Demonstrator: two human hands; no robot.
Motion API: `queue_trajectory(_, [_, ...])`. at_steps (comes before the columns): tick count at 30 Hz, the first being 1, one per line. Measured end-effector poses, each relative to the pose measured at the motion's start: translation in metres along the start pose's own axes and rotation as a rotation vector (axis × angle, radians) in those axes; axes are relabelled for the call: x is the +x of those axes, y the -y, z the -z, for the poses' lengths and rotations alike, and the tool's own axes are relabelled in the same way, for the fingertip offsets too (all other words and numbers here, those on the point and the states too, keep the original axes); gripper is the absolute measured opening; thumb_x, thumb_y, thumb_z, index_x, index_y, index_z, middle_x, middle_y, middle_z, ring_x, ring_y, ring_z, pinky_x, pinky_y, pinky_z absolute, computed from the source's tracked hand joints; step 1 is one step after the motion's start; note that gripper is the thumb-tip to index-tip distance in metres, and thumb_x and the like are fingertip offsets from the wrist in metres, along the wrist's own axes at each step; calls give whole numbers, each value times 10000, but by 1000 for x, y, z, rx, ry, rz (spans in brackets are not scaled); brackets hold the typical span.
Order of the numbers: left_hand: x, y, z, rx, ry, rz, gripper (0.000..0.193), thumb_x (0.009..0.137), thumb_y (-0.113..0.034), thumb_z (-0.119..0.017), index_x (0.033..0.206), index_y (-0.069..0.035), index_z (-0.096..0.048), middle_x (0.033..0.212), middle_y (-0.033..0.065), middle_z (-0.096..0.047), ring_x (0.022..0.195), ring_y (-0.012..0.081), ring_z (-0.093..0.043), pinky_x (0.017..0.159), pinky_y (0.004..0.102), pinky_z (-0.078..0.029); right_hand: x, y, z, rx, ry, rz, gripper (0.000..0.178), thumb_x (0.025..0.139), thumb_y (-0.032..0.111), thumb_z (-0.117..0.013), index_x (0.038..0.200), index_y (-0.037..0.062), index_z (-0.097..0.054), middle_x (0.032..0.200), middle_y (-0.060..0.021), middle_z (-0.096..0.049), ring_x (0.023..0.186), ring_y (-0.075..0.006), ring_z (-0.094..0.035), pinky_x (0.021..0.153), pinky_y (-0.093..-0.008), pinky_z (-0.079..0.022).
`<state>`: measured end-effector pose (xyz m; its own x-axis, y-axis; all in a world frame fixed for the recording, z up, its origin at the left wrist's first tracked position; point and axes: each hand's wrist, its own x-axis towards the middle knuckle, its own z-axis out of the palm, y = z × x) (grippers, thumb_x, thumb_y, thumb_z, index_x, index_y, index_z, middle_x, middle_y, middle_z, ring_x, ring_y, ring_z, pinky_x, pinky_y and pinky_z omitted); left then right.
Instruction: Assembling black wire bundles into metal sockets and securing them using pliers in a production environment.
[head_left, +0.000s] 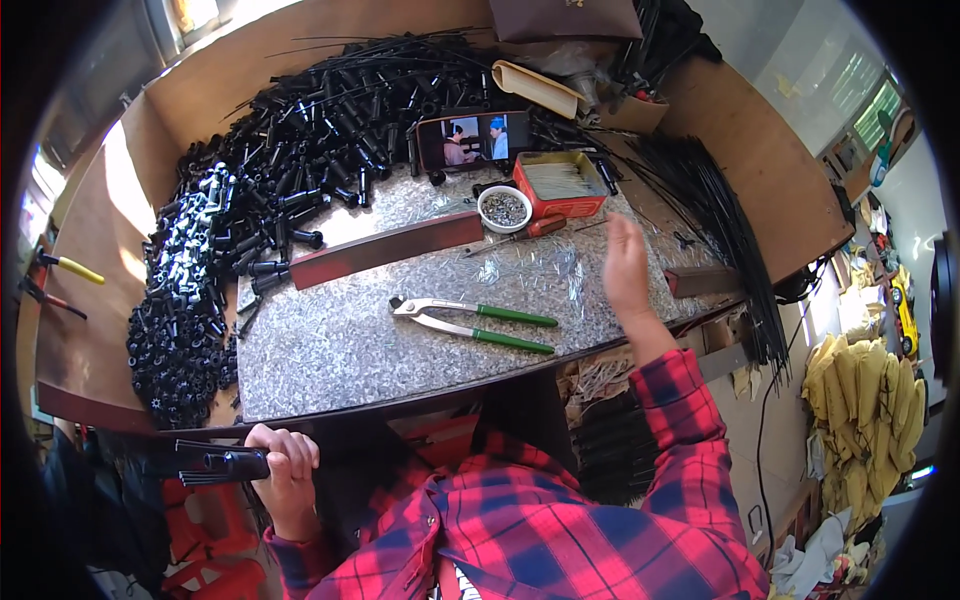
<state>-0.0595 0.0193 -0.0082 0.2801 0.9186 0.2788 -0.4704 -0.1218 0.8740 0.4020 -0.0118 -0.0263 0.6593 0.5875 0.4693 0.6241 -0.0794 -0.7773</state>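
Low on the left, in front of the table's edge, my left hand (285,468) is closed around a black tubular part (240,464) with several thin black rods sticking out to the left. My right hand (627,265) is held over the right side of the speckled tabletop (330,350), fingers stretched out, with nothing visible in it. Nearest to it are a red tin (555,207) of thin pale pins and a red-handled screwdriver (545,227). A white bowl (484,218) of small metal bits stands beside the tin. Green-handled pliers (475,325) lie open mid-table.
A large heap of black tubular parts (300,130) covers the back and left. A dark red bar (390,250) lies before it. A phone (472,140) leans at the back. Long black rods (715,200) hang over the right edge; a yellow pile (865,400) is beyond.
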Motion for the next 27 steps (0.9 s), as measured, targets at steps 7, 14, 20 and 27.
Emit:
queue_trajectory(7, [1,5,-3,0,38,5,401,866,-372,-654,762,-108,-370,518,-32,-349,433,78,-337,465,239,-340,33,-68,2,-93,-234,-10,418,992,325,-405,1142,-52,-506,1132,-211,-520,1050,-304,-491,955,-378,-364])
queue_trajectory(14, [0,3,-5,56,43,19,414,873,-425,-620,762,-115,-369,528,-48,-328,445,71,-311,469,245,-323,1,-11,-47,808,1,-325,521,992,370,-406,1342,-6,-313,1313,-130,-436,1214,-228,-435,1079,-373,-306])
queue_trajectory(20, [0,4,2,46,48,16,407,880,-414,-615,766,-113,-367,530,-43,-330,451,75,-317,464,245,-319,-9,13,-18,855,-101,-361,383,994,329,-415,1210,14,-442,1150,-96,-505,1118,-190,-480,1011,-354,-368])
queue_trajectory(27, [2,8,1,30,38,27,399,882,-399,-620,761,-112,-370,528,-41,-333,448,76,-314,468,245,-331,-39,8,8,684,-9,-403,314,996,308,-418,1095,28,-520,1057,-54,-534,1002,-148,-505,934,-314,-398])
